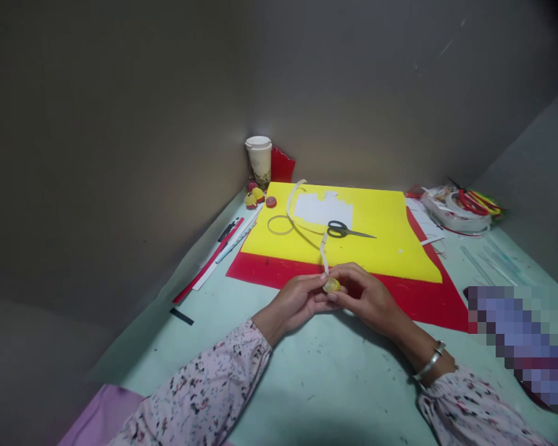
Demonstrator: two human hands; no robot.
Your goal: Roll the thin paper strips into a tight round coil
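Both hands meet at the near edge of the coloured sheets. Between their fingertips is a small yellow round piece [332, 285], like a bottle cap, with a paler face. My left hand [302, 297] pinches it from the left, its thumb on top. From the right, the thumb and fingers of my right hand [365, 296] close on the same piece. A narrow pale strip [324, 257] runs up from the fingers and curls back over the yellow sheet [376, 263]. Just beyond lie black-handled scissors [338, 230], blades pointing right.
A red sheet [413, 300] lies under the yellow one. White paper [323, 210] and a ring [280, 225] rest on top. Back left are a lidded cup [260, 162] and small caps [257, 195]. A filled plastic bag [456, 210] sits back right; a pixelated patch [521, 341] covers the right.
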